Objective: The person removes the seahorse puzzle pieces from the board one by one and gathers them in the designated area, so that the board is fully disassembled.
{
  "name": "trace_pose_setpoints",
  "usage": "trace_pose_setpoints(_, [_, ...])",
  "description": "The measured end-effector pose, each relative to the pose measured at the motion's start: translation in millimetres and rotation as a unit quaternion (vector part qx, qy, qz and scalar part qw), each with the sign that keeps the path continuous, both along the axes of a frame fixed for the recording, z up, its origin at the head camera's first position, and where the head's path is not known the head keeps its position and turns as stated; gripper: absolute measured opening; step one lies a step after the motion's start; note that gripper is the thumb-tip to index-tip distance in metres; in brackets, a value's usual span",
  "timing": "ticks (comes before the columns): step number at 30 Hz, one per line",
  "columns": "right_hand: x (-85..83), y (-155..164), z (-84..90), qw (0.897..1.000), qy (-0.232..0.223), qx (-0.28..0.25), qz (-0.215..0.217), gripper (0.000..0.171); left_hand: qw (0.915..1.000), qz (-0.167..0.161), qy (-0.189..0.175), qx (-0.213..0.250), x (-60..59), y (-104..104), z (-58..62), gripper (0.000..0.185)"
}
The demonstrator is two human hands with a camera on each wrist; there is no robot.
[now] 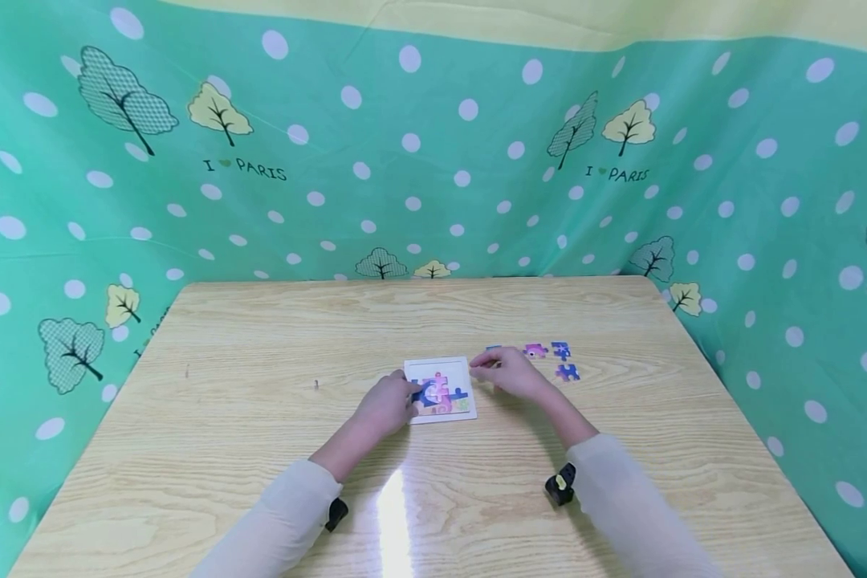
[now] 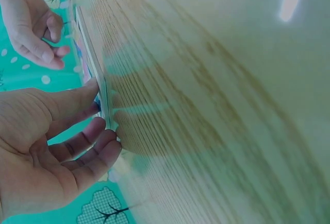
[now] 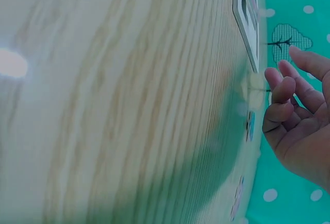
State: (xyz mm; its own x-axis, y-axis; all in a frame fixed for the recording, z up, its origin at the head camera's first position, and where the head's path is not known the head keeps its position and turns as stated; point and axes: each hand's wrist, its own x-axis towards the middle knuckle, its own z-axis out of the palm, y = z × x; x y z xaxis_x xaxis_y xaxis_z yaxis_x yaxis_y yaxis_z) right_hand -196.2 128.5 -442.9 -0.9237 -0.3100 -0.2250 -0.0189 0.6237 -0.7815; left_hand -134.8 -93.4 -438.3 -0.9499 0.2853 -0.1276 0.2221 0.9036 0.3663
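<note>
A white-framed jigsaw puzzle [image 1: 441,417] lies on the table, with joined pink, blue and purple pieces in its lower left part. At its left side, my left hand [image 1: 390,401] holds the frame, one finger reaching over the pieces. In the left wrist view, the thumb [image 2: 85,92] is on the rim and the other fingers curl at the frame's corner. My right hand [image 1: 509,373] hovers just off the frame's right edge, fingers loosely bent; the right wrist view shows nothing between its fingers [image 3: 281,90].
Loose jigsaw pieces lie right of the frame: a pink one [image 1: 535,351], a blue one [image 1: 560,351] and another blue one [image 1: 567,372]. Part of a further piece [image 1: 493,349] shows behind my right hand. A green dotted curtain [image 1: 433,160] hangs behind the wooden table [image 1: 260,449].
</note>
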Motion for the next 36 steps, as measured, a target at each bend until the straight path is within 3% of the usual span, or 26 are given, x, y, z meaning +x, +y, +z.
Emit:
trace_pose_setpoints(10, [-2.5,-16.2,-6.3,1.000,0.009,0.000,0.028,0.024,1.0000,-0.003,-0.003,-0.002,-0.8,-0.1,1.5,0.035])
trace_pose_setpoints(20, [-0.8,-24.7,-10.0,0.999,-0.018,-0.002,0.027,0.021,0.9999,-0.006,-0.006,-0.007,-1.7,-0.4,1.0,0.035])
trace_pose_setpoints(36, [10.1,-16.9,-4.8,0.999,-0.003,0.035,0.025,0.016,1.0000,0.002,0.001,-0.007,-1.4,-0.2,-2.5,0.036])
